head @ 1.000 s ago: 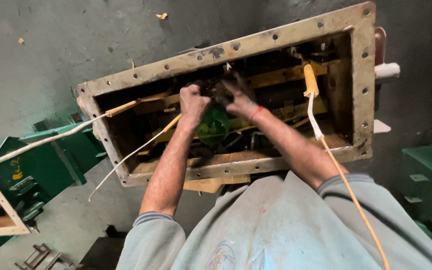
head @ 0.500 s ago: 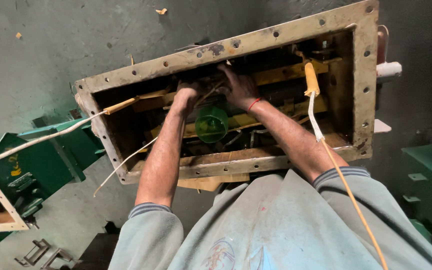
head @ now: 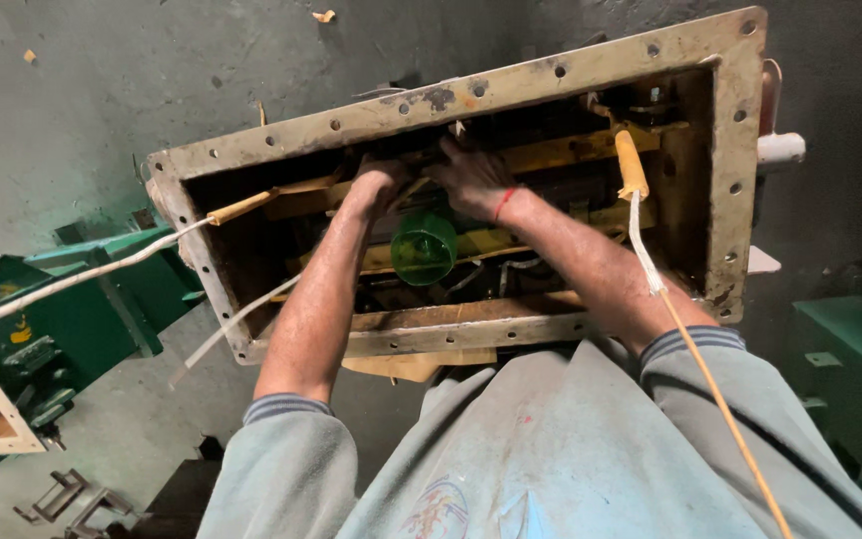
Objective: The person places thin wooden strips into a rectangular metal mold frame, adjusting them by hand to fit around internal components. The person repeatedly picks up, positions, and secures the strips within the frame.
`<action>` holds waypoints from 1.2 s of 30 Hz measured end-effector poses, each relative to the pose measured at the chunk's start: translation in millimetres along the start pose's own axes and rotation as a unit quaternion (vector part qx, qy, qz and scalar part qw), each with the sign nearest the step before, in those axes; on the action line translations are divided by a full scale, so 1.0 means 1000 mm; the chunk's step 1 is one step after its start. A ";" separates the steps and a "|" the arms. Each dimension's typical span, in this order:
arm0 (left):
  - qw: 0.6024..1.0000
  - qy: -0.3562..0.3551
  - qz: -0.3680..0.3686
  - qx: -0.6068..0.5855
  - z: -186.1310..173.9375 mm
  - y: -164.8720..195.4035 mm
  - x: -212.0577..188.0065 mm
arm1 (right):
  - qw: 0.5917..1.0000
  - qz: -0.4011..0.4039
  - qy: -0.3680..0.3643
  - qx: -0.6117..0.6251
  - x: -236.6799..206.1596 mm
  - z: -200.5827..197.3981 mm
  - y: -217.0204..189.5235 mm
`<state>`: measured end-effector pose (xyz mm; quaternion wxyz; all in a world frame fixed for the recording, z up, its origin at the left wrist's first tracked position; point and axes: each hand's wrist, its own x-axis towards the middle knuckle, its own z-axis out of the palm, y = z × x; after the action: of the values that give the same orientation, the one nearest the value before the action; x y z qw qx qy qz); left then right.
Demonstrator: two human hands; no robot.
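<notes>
A rusty rectangular metal housing with a bolt-holed flange stands open before me. Both arms reach into it. My left hand is curled against the dark parts under the far rim. My right hand, with a red thread at the wrist, rests beside it on the same dark parts; its fingers are partly hidden. Below the hands sits a green translucent cup on yellowish bars. What the fingers grip is hidden in shadow.
A white cable enters the box from the left; a second white and orange cable with a yellow sleeve hangs at the right. Green machine bodies stand at left and a green cabinet at right. Grey concrete floor surrounds the box.
Both hands have slid further up toward the far rim inside the box. The green cup now shows fully below them.
</notes>
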<state>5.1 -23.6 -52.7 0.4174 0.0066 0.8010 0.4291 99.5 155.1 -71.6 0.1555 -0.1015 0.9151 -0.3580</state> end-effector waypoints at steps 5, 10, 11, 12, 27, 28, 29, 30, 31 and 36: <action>0.952 0.045 0.088 0.289 -0.004 0.018 0.007 | 0.989 -0.051 -0.137 -0.037 0.039 -0.014 0.008; 0.968 0.024 -0.021 0.247 -0.015 0.032 -0.014 | 0.932 0.070 -0.356 -0.017 0.067 -0.035 -0.004; 0.970 0.004 -0.053 0.237 -0.020 0.032 -0.019 | 0.925 0.077 -0.370 -0.025 0.068 -0.039 -0.007; 0.970 -0.016 -0.082 0.227 -0.025 0.032 -0.021 | 0.919 0.107 -0.379 -0.019 0.070 -0.042 -0.009; 0.917 -0.237 -0.138 0.290 -0.025 0.018 0.015 | 0.963 0.164 -0.012 0.214 -0.001 -0.028 0.029; 0.912 -0.260 -0.160 0.275 -0.028 0.026 0.016 | 0.970 0.143 0.005 0.196 -0.002 -0.025 0.028; 0.908 -0.272 -0.171 0.270 -0.030 0.033 0.014 | 0.976 0.122 0.020 0.179 -0.003 -0.022 0.026; 0.904 -0.282 -0.183 0.264 -0.031 0.039 0.013 | 0.974 0.149 0.002 0.169 -0.003 -0.020 0.025; 0.900 -0.293 -0.194 0.260 -0.031 0.045 0.011 | 0.972 0.175 -0.017 0.158 -0.004 -0.019 0.022; 0.899 -0.285 -0.191 0.272 -0.032 0.053 0.006 | 0.965 0.195 -0.021 0.174 -0.008 -0.024 0.014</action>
<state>-38.6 -9.5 -10.6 0.6836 0.0889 0.7193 0.0862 97.2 182.5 -63.5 0.2565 0.0997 0.8375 -0.4721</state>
